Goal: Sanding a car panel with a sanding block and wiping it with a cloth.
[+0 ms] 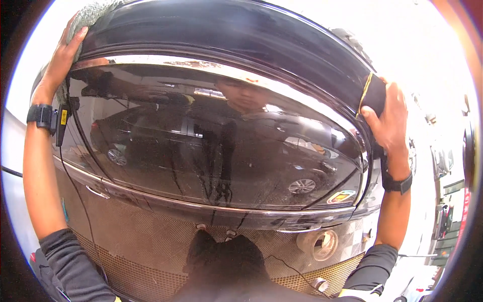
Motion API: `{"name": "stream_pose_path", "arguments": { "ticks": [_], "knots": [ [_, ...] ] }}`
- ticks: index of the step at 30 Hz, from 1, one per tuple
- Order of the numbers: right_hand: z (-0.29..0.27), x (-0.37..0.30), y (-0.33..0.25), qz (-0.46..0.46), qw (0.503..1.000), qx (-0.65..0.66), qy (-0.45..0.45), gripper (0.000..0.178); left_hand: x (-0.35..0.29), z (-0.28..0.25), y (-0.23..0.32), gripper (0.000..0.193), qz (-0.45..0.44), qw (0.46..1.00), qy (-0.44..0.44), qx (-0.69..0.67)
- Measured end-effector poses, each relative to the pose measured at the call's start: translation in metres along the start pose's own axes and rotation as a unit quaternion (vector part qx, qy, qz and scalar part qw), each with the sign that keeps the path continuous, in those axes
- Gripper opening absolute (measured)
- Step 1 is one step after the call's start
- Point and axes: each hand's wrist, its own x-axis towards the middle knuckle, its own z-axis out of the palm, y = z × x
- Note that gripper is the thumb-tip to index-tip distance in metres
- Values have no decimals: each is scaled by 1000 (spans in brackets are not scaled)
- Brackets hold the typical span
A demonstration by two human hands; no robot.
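Note:
I stand close against a glossy black car. Its side window [216, 151] fills the middle of the view, under a chrome trim strip [201, 64] and the dark roof edge [226, 35]. My left hand [63, 58] reaches up at the far left and presses a grey cloth [93, 12] onto the roof edge. My right hand [390, 121] is raised at the right and grips a black cloth with a yellow hem [375, 93] against the roof edge by the window's rear corner. Both wrists wear black bands.
Below the window runs the car's door panel with a chrome handle [98, 192] and a round open filler recess [319, 244]. A small sticker [342, 196] sits in the window's lower right corner. The glass reflects parked cars. Bright pavement and other vehicles [443, 161] lie to the right.

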Motion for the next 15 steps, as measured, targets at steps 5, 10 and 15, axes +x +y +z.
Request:
{"name": "stream_pose_path", "arguments": {
  "ticks": [5, 10, 15],
  "knots": [
    [-2, 29, -46, 20, 999, -8, -39, 73, 0, -3, -5, 63, 12, 1000, 10, 12],
    [8, 102, -132, -137, 985, 51, 92, 73, 7, -5, -38, 60, 112, 989, 8, 99],
    [-30, 134, -194, -48, 998, 2, -49, 69, 3, -4, -42, 53, 125, 981, -32, 144]
  ]
}}
